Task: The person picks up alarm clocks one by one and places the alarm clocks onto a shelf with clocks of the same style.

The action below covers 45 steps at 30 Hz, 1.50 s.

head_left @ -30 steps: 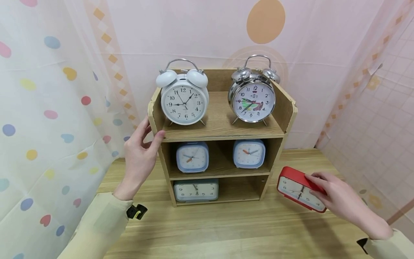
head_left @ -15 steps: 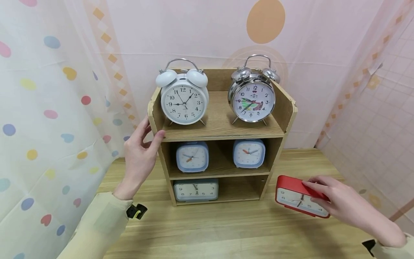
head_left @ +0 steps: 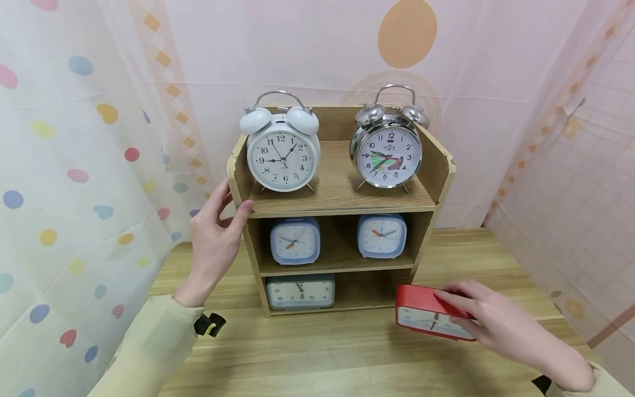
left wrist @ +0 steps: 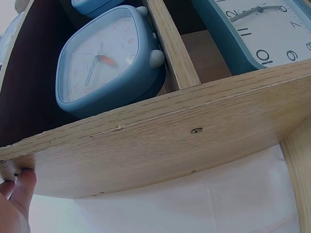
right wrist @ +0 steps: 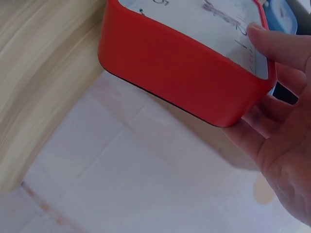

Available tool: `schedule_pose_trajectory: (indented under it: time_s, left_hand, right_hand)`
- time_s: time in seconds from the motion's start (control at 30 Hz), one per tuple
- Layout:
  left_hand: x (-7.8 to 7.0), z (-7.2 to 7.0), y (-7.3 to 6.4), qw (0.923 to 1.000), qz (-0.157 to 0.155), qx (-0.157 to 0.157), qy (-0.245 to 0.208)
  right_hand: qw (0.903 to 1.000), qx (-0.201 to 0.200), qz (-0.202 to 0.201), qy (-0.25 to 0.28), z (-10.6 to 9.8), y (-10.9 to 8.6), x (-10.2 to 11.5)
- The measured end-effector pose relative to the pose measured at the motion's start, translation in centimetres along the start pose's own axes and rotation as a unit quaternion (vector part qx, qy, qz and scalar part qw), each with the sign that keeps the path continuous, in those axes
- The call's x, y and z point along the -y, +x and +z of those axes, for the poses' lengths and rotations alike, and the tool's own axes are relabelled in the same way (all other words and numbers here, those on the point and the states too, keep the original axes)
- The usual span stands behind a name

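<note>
My left hand [head_left: 215,242] grips the upper left side of a small wooden shelf [head_left: 342,205], its thumb on the front edge. In my right hand [head_left: 501,322] is a red rectangular alarm clock [head_left: 419,300], held near the bottom right corner of the shelf with its white dial facing forward. The right wrist view shows my thumb on the front of the red clock [right wrist: 180,68] and my other fingers behind it. A grey-green rectangular clock [head_left: 301,292] stands at the left of the bottom compartment; the space to its right is partly hidden by the red clock.
On the top board stand a white twin-bell clock [head_left: 284,157] and a silver twin-bell clock [head_left: 387,154]. Two blue clocks, left [head_left: 295,241] and right [head_left: 382,236], sit in the middle compartment. The shelf rests on a wooden table [head_left: 307,358] before curtains [head_left: 317,49].
My right hand first lowered the red clock slightly and levelled it, then carried it left to the shelf's bottom right corner. My left hand stays on the shelf side.
</note>
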State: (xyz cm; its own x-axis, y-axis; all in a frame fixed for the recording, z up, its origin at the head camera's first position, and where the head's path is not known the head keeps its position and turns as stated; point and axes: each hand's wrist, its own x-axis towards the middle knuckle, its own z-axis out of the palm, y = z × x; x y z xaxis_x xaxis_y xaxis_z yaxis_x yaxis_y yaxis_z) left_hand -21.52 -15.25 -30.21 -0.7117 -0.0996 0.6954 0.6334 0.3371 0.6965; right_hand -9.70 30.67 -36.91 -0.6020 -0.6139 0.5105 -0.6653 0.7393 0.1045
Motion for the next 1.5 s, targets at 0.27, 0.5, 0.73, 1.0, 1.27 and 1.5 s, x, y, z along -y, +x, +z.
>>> schedule_pose_trajectory:
  time_s: [0.27,0.5,0.73,1.0,1.27,1.5]
  left_hand:
    - [0.0,0.0,0.0,1.0,0.005,0.002,0.0]
    - [0.1,0.0,0.0,0.9999,0.015,0.0,0.005]
    - [0.0,0.0,0.1,0.9998,0.019,-0.001,0.009]
    - [0.0,-0.1,0.1,0.9997,0.02,0.003,0.009]
    - [0.1,-0.1,0.1,0.9999,0.014,0.005,0.008]
    - [0.0,-0.1,0.1,0.9999,0.01,0.003,0.007]
  right_hand:
    - [0.9999,-0.008,-0.008,-0.002,1.6,1.7,1.9]
    - [0.9999,0.001,-0.003,-0.017,3.1,2.9,3.2]
    - [0.9997,-0.007,-0.003,-0.024,4.4,4.0,3.8]
    - [0.9994,-0.008,-0.015,-0.029,6.0,5.2,4.0]
    - [0.9989,-0.016,-0.029,-0.033,7.5,5.9,3.9]
    - [0.9981,-0.03,-0.039,-0.036,8.8,5.9,3.7]
